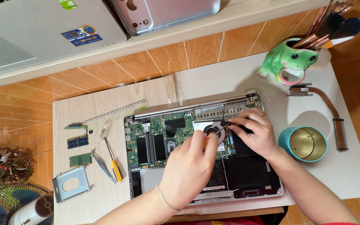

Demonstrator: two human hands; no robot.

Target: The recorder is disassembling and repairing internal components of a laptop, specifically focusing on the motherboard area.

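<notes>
My left hand [190, 168] grips an orange-handled screwdriver [215, 134] with its tip at the black round cooling fan [211, 128] of the opened silver laptop [203, 152], while at two o'clock from it my right hand [253, 133] pinches the fan's edge. At nine o'clock on the pale wooden board [105, 100] lie a yellow-handled screwdriver [113, 160], metal tweezers [102, 164], a clear ruler [115, 113] and green memory sticks [79, 150]. At three o'clock a teal tin [303, 143] stands open; at one o'clock a green frog pot [290, 58] holds brushes [330, 27].

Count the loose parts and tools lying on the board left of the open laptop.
7: clear ruler at the top, small connector board, memory module, green card, tweezers, yellow-handled screwdriver, metal drive bracket lowest. Tiny screws may be missed.
</notes>
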